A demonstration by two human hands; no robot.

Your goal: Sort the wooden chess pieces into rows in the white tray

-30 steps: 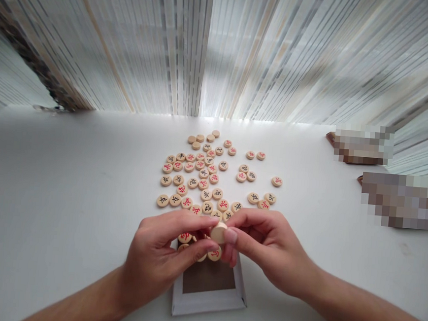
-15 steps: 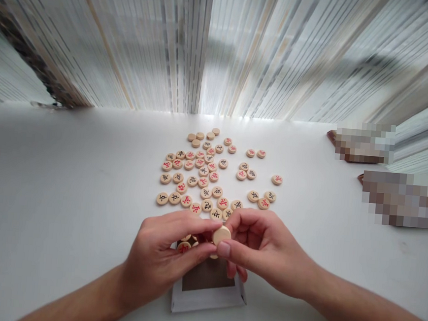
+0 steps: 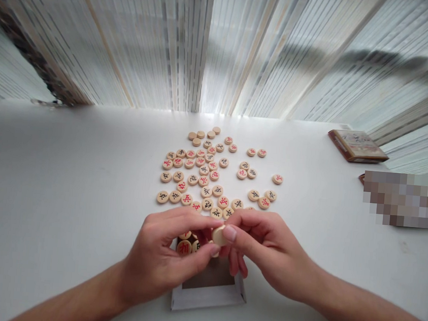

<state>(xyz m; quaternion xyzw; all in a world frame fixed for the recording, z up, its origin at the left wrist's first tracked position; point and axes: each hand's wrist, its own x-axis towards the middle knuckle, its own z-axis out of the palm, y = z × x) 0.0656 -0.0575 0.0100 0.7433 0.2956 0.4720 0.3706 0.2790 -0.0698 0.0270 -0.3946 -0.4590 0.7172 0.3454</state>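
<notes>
My left hand (image 3: 161,260) and my right hand (image 3: 266,251) meet above a small white box (image 3: 207,291) with a brown inside, near the table's front edge. Both pinch one round wooden game piece (image 3: 218,235) between thumbs and fingertips. Under my left fingers, a few pieces with red characters (image 3: 184,247) lie in the box. Beyond the hands, several wooden discs (image 3: 205,172) marked in red or black are spread on the white table (image 3: 67,183).
A brown flat box (image 3: 356,145) lies at the table's far right, with a blurred-out object just in front of it. A striped curtain hangs behind the table's far edge.
The hands have sunk slightly toward the box, still pinching the piece. More of the red-marked pieces in the box show under my left hand.
</notes>
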